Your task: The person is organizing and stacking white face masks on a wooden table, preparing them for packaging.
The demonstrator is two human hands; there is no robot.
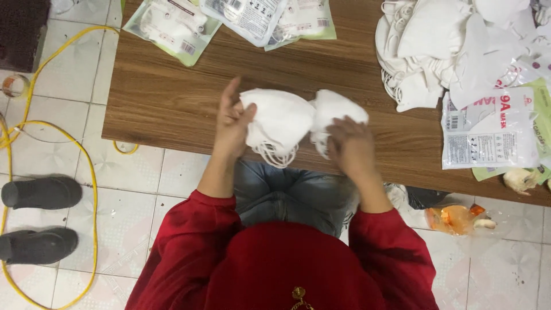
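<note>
Wooden table, sealed mask packets, loose white masks

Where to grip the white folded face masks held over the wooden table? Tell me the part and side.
Grip the white folded face masks across their flat outer panels, from the left and right ends, as the left hand and right hand do; the elastic loops dangle loosely underneath.

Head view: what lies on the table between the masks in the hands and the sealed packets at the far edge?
Only bare wooden table lies between the held masks and the sealed packets in the head view.
</note>
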